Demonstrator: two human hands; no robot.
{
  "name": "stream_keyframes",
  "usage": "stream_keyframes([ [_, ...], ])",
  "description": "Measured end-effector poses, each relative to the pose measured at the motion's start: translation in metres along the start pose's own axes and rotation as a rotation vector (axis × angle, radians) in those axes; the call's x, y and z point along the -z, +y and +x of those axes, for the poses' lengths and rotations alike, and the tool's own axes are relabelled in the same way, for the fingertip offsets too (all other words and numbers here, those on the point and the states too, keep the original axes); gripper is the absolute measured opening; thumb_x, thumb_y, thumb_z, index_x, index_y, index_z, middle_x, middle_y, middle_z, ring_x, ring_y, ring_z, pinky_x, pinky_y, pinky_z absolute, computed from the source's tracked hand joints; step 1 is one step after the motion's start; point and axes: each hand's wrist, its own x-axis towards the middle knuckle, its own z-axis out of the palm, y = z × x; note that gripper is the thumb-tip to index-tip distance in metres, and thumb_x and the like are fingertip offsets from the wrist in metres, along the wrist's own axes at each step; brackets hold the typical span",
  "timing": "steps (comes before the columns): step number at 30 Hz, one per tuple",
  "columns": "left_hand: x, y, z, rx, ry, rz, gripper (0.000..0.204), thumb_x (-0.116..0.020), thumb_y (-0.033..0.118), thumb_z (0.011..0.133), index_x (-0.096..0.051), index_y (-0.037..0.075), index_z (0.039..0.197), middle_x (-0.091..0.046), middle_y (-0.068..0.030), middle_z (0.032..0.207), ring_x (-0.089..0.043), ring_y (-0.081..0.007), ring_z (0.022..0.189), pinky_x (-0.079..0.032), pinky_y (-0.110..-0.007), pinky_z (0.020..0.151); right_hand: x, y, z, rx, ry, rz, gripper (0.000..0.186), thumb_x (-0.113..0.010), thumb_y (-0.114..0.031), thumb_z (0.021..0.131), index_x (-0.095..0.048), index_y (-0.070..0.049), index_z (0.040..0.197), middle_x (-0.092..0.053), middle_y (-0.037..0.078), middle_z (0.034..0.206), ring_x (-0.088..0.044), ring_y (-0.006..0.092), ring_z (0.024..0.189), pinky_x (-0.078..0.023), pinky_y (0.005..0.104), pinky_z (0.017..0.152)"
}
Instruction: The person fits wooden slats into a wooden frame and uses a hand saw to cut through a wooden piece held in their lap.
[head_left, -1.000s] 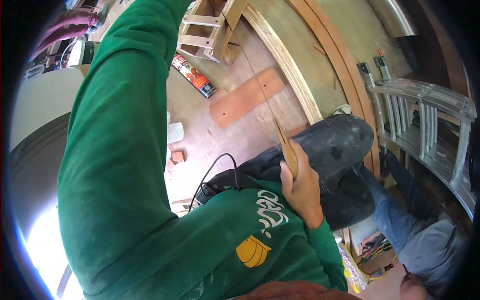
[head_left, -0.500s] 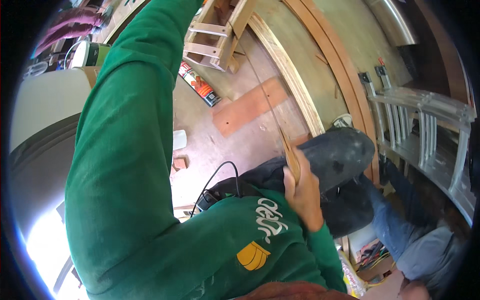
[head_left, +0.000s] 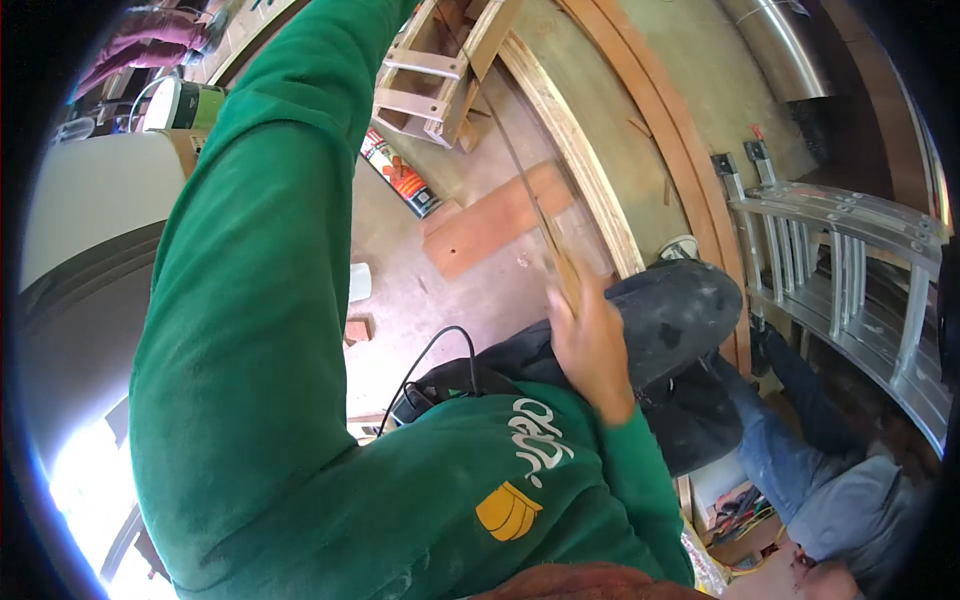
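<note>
My right hand (head_left: 590, 345) is closed round the wooden handle of what looks like a handsaw (head_left: 568, 283), its long thin blade seen edge-on. The blade runs away and to the left, up to a slatted wooden frame (head_left: 424, 63) near the top edge. Whether its far end touches the wood is hard to tell. My left arm (head_left: 255, 240), in a green sleeve, stretches to the top edge beside that frame; the hand itself is out of sight. Below the blade lies a reddish board (head_left: 485, 232), with a printed tube (head_left: 400, 175) at its left.
Long timber strips (head_left: 580, 150) curve along the right. A metal ladder (head_left: 850, 250) stands beyond them. Someone in jeans (head_left: 790, 460) is low at the right. A white and green bucket (head_left: 180, 105) is at upper left. My dark-trousered knee (head_left: 690, 310) is beside the right hand.
My right hand has pushed the saw forward and slightly left, away from my body. The left arm has barely moved.
</note>
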Motion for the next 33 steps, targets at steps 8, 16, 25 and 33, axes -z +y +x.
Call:
stream_keyframes([
  [8,-0.003,0.008,0.004,-0.02,0.012,-0.005,0.049,-0.073,0.045,0.088,-0.071,0.006,0.117,-0.078,-0.0144,0.104,-0.074,-0.0312,0.094,-0.056,-0.043,0.082,-0.01,-0.014,0.055,0.089,0.051,-0.047,0.049,-0.066,-0.017,0.101,-0.051,-0.004,0.145,-0.068,0.032,0.12,-0.066,0.0521,0.106,-0.053,0.0584,0.084],
  [16,-0.011,0.011,0.005,-0.027,0.001,-0.002,0.045,-0.072,0.044,0.089,-0.073,0.006,0.114,-0.079,-0.0136,0.102,-0.075,-0.0306,0.092,-0.056,-0.043,0.08,-0.012,-0.005,0.034,0.141,0.083,-0.002,0.049,-0.065,-0.017,0.101,-0.05,-0.003,0.146,-0.068,0.032,0.119,-0.066,0.0523,0.107,-0.054,0.0572,0.086],
  [25,-0.008,0.012,0.014,-0.035,0.006,0.008,0.042,-0.071,0.042,0.089,-0.075,0.007,0.111,-0.079,-0.0128,0.101,-0.075,-0.03,0.09,-0.056,-0.043,0.078,-0.015,-0.021,0.061,0.116,0.104,-0.09,0.043,-0.063,-0.025,0.104,-0.053,-0.008,0.142,-0.071,0.03,0.104,-0.068,0.0525,0.096,-0.053,0.0582,0.077],
  [33,-0.003,0.003,0.014,-0.034,-0.016,0.038,0.039,-0.07,0.041,0.09,-0.077,0.007,0.107,-0.079,-0.012,0.099,-0.076,-0.0294,0.089,-0.056,-0.042,0.077,-0.01,-0.001,0.036,0.021,0.015,0.045,0.05,-0.064,-0.025,0.103,-0.05,-0.006,0.147,-0.07,0.032,0.113,-0.068,0.0528,0.103,-0.055,0.0574,0.083],
])
